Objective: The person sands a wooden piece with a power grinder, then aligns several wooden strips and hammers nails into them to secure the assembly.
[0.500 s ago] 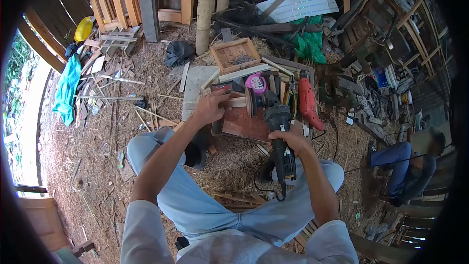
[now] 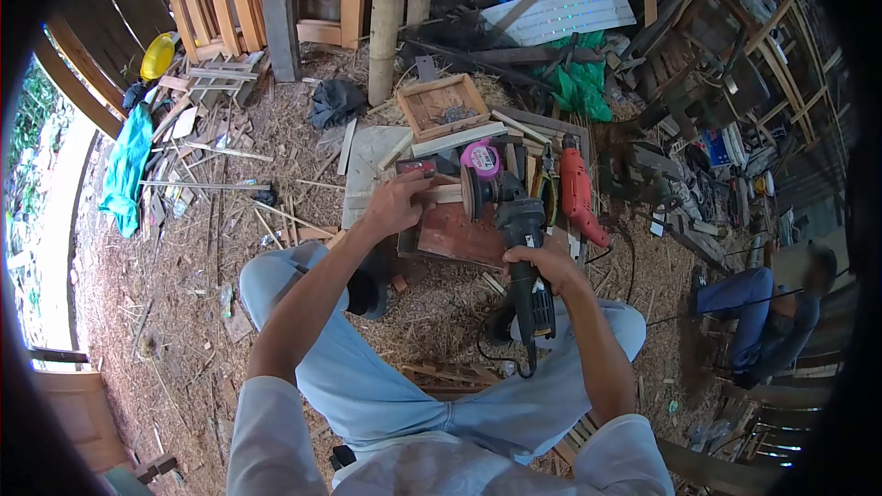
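My right hand [image 2: 544,264] is wrapped round the body of a dark angle grinder [image 2: 524,230], whose cord hangs down by my knee. At the grinder's front a round sanding disc [image 2: 470,193] stands nearly edge-on to me. Gripped in my left hand [image 2: 397,204] is a small pale wood piece [image 2: 443,194], its right end against or very close to the disc. Below them lies a reddish-brown wooden block [image 2: 459,233]. Just beyond the disc sits a pink tape measure [image 2: 480,159]. My left fingertips are partly hidden.
A red power drill [image 2: 579,197] lies right of the grinder. Beyond the work spot is a wooden tray [image 2: 444,105] holding small metal bits. Wood strips and shavings cover the ground. Another person [image 2: 772,312] sits at the far right. A bamboo post [image 2: 386,23] rises ahead.
Both hands, the grinder and the wood piece keep almost the same positions. Only very slight shifts show.
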Available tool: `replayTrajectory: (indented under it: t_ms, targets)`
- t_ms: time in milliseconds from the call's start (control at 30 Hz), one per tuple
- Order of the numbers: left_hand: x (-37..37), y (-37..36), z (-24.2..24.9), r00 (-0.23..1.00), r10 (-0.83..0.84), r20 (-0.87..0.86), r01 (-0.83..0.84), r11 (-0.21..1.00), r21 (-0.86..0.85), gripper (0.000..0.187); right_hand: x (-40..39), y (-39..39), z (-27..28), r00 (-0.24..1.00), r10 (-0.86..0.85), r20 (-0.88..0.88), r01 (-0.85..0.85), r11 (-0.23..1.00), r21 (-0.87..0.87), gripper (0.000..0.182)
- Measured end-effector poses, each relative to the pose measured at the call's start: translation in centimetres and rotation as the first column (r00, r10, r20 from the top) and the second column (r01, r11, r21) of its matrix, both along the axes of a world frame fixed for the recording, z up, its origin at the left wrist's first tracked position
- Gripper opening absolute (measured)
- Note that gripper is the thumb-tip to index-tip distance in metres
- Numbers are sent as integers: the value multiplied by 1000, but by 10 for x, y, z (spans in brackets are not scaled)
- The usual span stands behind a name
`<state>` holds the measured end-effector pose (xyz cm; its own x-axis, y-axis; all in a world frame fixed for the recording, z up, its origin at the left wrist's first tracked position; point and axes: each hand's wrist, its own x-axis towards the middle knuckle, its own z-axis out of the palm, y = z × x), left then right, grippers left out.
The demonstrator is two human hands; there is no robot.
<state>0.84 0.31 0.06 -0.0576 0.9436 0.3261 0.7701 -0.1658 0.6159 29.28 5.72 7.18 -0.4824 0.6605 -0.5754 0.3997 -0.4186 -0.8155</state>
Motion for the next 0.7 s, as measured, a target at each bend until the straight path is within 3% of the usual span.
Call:
replayTrajectory:
  t_ms: [67,167,700]
  targets:
    - [-1,-1,2,1000,-15,21,16,999,-50,37,-2,0,4,1000,-6,-7,5,999,-49,33]
    - [-2,-3,1,1000,-11,2,11,1000,6,37,-2,0,1,1000,5,-26,-7,999,-54,33]
    - [-11,-5,-8,1000,7,-18,-7,999,-51,34,-10,-5,5,1000,-7,-16,6,999,-46,29]
